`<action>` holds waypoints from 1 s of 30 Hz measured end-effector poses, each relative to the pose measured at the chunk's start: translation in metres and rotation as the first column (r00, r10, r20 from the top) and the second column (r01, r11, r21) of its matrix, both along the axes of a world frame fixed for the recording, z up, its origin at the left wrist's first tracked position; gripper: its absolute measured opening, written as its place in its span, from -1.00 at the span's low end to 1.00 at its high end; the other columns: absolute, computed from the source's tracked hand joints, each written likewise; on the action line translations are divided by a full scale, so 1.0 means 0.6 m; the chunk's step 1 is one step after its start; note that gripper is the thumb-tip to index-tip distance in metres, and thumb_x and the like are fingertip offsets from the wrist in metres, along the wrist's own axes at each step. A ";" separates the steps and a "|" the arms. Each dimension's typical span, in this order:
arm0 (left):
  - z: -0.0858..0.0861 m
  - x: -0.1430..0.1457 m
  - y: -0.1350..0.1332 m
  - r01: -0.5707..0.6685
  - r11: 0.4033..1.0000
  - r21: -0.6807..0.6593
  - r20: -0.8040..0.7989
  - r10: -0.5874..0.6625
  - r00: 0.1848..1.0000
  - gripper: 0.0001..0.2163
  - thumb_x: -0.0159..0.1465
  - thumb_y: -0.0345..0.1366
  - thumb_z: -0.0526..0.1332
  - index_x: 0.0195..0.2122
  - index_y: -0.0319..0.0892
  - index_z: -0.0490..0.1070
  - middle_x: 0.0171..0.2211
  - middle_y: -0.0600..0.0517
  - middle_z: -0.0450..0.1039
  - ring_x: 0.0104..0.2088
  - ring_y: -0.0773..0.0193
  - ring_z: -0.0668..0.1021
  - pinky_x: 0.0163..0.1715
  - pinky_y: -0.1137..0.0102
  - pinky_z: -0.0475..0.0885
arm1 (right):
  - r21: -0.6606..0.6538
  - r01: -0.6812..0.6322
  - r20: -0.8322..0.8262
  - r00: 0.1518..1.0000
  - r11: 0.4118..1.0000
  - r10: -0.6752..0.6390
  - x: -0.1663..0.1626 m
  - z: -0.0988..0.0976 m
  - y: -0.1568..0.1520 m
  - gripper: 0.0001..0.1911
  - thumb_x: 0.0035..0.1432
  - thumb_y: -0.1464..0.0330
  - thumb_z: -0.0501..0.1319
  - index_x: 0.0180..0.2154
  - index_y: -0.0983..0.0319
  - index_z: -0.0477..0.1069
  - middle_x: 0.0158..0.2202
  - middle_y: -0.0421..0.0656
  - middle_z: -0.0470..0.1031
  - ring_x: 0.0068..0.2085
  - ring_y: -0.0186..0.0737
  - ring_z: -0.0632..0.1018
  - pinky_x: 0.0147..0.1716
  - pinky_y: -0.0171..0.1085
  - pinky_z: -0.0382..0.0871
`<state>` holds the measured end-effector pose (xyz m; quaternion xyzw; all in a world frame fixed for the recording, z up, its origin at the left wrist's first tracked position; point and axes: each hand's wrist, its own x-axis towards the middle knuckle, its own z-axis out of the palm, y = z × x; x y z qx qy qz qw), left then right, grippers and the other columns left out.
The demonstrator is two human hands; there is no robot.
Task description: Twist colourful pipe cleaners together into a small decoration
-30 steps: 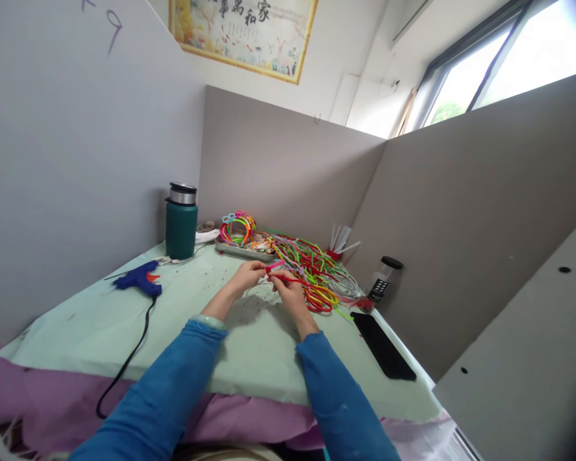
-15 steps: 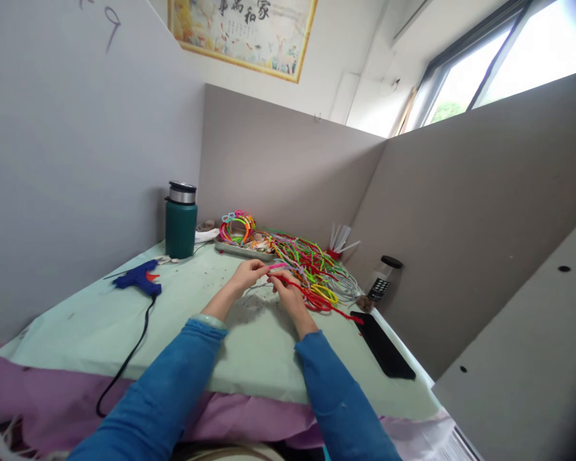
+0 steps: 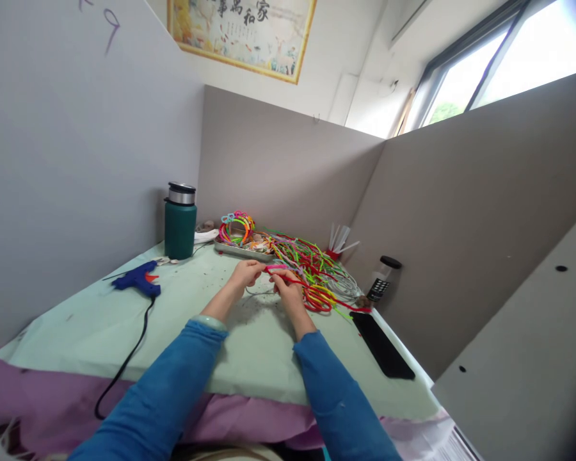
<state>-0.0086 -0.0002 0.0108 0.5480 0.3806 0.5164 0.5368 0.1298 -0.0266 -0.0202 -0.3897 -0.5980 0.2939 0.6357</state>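
My left hand (image 3: pixel 246 275) pinches the end of a red fuzzy cord (image 3: pixel 315 299), beside a short pink piece (image 3: pixel 275 266). Close by on the right, my right hand (image 3: pixel 289 289) has its fingers closed on the same red cord. From there the cord runs in loops to the right, its far end near a black phone-like slab (image 3: pixel 383 346). Behind the hands lies a tangled pile of colourful cords (image 3: pixel 312 253). Fingers partly hide the gripped bit of cord.
A blue glue gun (image 3: pixel 139 279) with a black cable lies at left, near a green bottle (image 3: pixel 180 224). At the back, a metal tray (image 3: pixel 237 251) holds colourful rings (image 3: pixel 237 228). White sticks (image 3: pixel 338 238) and a black-lidded jar (image 3: pixel 384 278) stand right. Grey partitions (image 3: pixel 288 153) enclose the table.
The red cord's far end has shifted right and up, off the black slab's corner. Both hands stay close together, with red cord now showing between their fingertips.
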 end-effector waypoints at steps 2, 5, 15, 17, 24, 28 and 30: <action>0.002 0.000 -0.002 0.004 1.000 -0.003 -0.018 -0.004 1.000 -0.78 -0.03 -0.23 0.23 -0.63 -0.22 0.23 -0.74 0.19 0.08 -0.74 0.54 0.06 -0.72 0.48 -0.11 | 0.008 -0.003 0.006 1.000 1.000 0.003 0.001 0.000 -0.002 -0.88 0.01 0.30 0.20 -0.40 0.20 0.43 -0.52 -0.25 0.43 -0.58 -0.39 0.32 -0.60 -0.36 0.14; 0.005 -0.001 -0.005 0.014 1.000 -0.015 -0.014 -0.015 1.000 -0.81 -0.02 -0.26 0.22 -0.62 -0.22 0.22 -0.74 0.20 0.07 -0.74 0.54 0.05 -0.72 0.49 -0.12 | -0.007 -0.033 -0.009 0.999 0.999 0.033 0.002 0.000 -0.002 -0.86 -0.02 0.28 0.22 -0.41 0.21 0.42 -0.53 -0.26 0.43 -0.59 -0.40 0.32 -0.60 -0.36 0.13; 0.005 0.009 -0.017 0.076 0.997 0.022 -0.098 -0.073 0.992 -0.77 0.01 -0.22 0.21 -0.64 -0.21 0.21 -0.72 0.18 0.12 -0.74 0.53 0.11 -0.72 0.49 -0.05 | -0.105 -0.190 -0.245 0.956 0.976 0.160 -0.009 -0.008 0.004 -0.74 -0.01 0.16 0.23 -0.47 0.23 0.36 -0.58 -0.27 0.33 -0.61 -0.43 0.24 -0.64 -0.37 0.03; 0.007 0.009 -0.021 0.100 0.995 0.008 -0.090 -0.099 0.991 -0.76 0.01 -0.22 0.21 -0.65 -0.21 0.20 -0.72 0.17 0.12 -0.75 0.52 0.11 -0.72 0.48 -0.04 | -0.096 -0.208 -0.260 0.949 0.974 0.177 -0.008 -0.008 0.004 -0.76 -0.01 0.18 0.24 -0.48 0.23 0.35 -0.60 -0.29 0.28 -0.60 -0.43 0.23 -0.63 -0.37 0.04; 0.009 -0.006 -0.019 0.245 0.968 -0.058 -0.028 -0.247 0.969 -0.79 -0.01 -0.27 0.18 -0.70 -0.20 0.20 -0.77 0.15 0.13 -0.76 0.46 0.16 -0.71 0.43 0.02 | -0.094 -0.332 -0.306 0.907 0.939 0.290 -0.004 -0.007 0.001 -0.82 -0.03 0.25 0.27 -0.44 0.21 0.34 -0.63 -0.32 0.22 -0.60 -0.42 0.22 -0.59 -0.37 0.05; 0.004 -0.008 -0.011 0.308 0.946 -0.105 -0.035 -0.313 0.949 -0.82 -0.02 -0.27 0.19 -0.67 -0.21 0.24 -0.75 0.14 0.16 -0.76 0.46 0.18 -0.70 0.44 0.03 | -0.098 -0.350 -0.309 0.900 0.931 0.306 -0.001 -0.010 0.005 -0.82 -0.05 0.26 0.28 -0.46 0.21 0.34 -0.63 -0.33 0.22 -0.60 -0.43 0.23 -0.59 -0.36 0.04; 0.002 -0.005 -0.010 0.266 0.961 -0.072 -0.047 -0.270 0.962 -0.79 -0.01 -0.25 0.21 -0.66 -0.20 0.23 -0.75 0.15 0.15 -0.76 0.46 0.18 -0.71 0.44 0.03 | -0.103 -0.330 -0.308 0.908 0.938 0.285 0.000 -0.012 0.008 -0.81 -0.05 0.24 0.28 -0.47 0.21 0.33 -0.64 -0.33 0.22 -0.60 -0.43 0.22 -0.60 -0.37 0.03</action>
